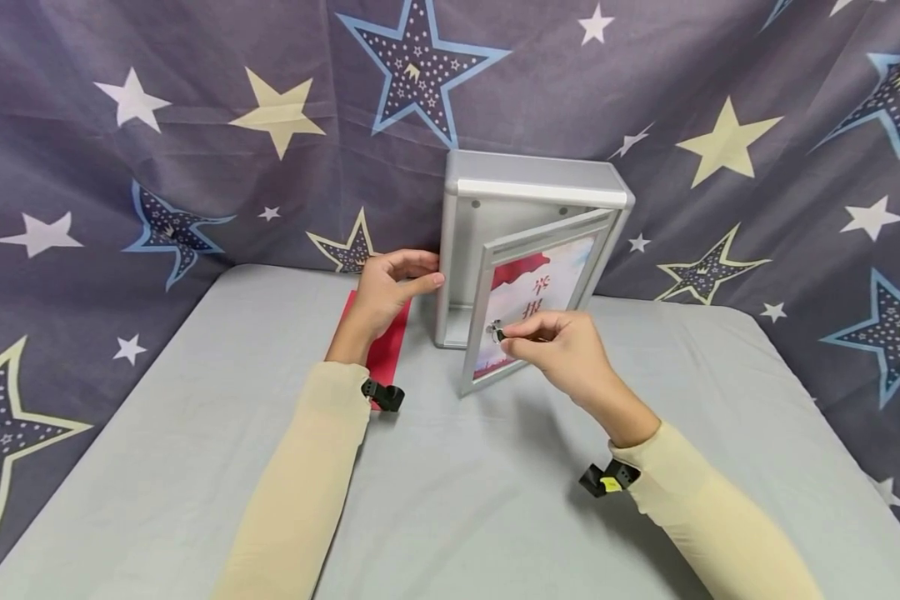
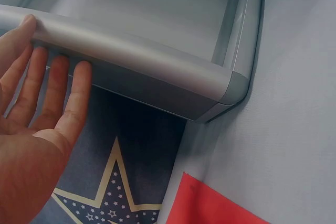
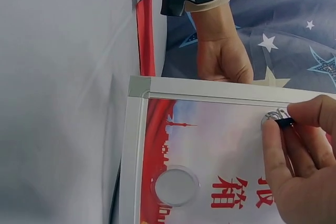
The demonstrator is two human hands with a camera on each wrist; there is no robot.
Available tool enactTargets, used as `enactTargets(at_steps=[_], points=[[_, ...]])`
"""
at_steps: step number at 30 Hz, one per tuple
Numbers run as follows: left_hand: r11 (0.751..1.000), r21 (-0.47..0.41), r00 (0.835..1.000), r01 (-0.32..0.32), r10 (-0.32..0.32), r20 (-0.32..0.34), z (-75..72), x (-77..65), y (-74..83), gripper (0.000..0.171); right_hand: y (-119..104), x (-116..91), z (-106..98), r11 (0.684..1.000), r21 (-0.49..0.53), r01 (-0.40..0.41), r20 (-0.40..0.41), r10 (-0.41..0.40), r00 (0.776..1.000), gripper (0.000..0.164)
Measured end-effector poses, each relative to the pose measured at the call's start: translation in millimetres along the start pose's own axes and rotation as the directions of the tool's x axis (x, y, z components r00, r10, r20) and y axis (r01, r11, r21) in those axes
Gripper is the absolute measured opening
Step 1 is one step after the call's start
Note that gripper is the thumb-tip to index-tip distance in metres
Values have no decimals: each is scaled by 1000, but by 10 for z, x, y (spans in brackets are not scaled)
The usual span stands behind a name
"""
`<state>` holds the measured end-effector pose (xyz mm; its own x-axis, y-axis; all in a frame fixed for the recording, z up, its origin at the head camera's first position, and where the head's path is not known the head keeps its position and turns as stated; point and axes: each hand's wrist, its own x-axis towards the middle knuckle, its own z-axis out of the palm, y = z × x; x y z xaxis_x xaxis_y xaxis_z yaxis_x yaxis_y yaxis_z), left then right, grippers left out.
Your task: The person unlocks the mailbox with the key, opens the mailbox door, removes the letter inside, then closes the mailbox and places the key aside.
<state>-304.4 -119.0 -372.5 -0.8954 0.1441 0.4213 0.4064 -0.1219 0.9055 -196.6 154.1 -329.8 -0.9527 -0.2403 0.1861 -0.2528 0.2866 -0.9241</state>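
Observation:
A silver metal box stands upright with its hinged front door swung ajar. At the box's left side, my left hand holds the frame edge, thumb on the front rim and fingertips against the outer wall, as the left wrist view shows. My right hand pinches a small black-headed key with a metal ring at the lock on the door's free edge. The door's panel carries red characters. Key blade and lock are mostly hidden.
A red sheet lies on the grey-covered table, partly beneath my left hand and wrist. Behind the box hangs a dark star-patterned cloth. A clear round disc sits on the door panel. Black straps are on both wrists.

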Motion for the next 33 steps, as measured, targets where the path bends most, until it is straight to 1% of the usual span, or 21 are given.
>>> enactTargets(at_steps=[4, 8, 16, 19, 22, 27, 29, 33], points=[[1000, -23, 1000, -2, 2, 3, 5, 4, -4, 30, 0, 44, 47, 1000, -7, 12, -22, -12, 1000, 11], [999, -39, 1000, -3, 3, 2, 11, 10, -5, 30, 10, 96, 132, 999, 2, 32, -70, -32, 997, 10], [998, -60, 1000, -17, 16, -13, 25, 10, -1, 31, 12, 193, 274, 998, -30, 47, -143, -51, 988, 10], [996, -82, 1000, -21, 20, -15, 28, 11, 4, 30, 28, 230, 322, 997, -27, 77, -166, -80, 983, 10], [996, -90, 1000, -17, 15, -16, 33, 9, 10, 29, 54, 267, 382, 991, -44, 130, -207, -136, 969, 11], [996, -84, 1000, -4, 2, -19, 32, 5, 20, 27, 76, 354, 480, 969, -131, 211, -277, -240, 930, 10], [997, -77, 1000, -4, 2, -21, 30, 3, 26, 27, 77, 395, 512, 961, -160, 224, -294, -263, 919, 9], [997, -72, 1000, -1, -1, -22, 31, -3, 34, 28, 80, 460, 558, 957, -182, 228, -320, -277, 906, 8]])
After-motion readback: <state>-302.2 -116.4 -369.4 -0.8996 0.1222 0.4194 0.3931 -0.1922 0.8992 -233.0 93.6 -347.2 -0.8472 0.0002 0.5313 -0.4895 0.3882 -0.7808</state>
